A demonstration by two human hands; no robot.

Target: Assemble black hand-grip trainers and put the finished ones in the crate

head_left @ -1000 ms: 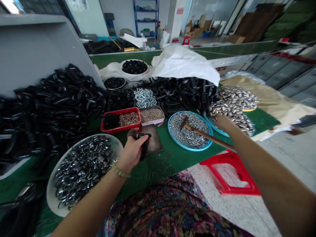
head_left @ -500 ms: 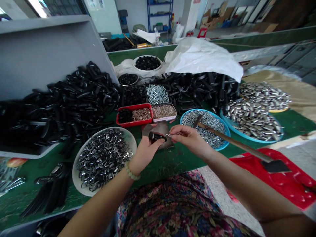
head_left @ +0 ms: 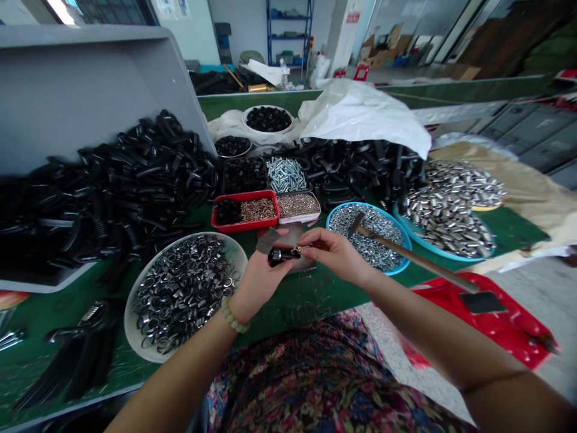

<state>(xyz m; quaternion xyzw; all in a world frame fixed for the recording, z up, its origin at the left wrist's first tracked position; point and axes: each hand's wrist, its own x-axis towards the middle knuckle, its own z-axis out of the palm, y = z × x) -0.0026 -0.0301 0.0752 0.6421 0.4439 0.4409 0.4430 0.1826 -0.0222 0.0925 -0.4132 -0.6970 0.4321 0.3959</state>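
Black plastic part (head_left: 278, 257); pink-and-navy floral garment (head_left: 293, 385); red tray (head_left: 246, 228); blue basin (head_left: 408, 243)

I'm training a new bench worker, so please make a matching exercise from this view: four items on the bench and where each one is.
Items:
1. Wooden-handled hammer
2. Black-and-silver metal rings
3. Small black part
4. Brass-coloured small pieces

Places:
A. Inside the red tray
B. Lying across the blue round tray
C. Held between the left hand and the right hand
D. Heaped in the white round tray

Right pairs: 1-B, 2-D, 3-C, 4-A
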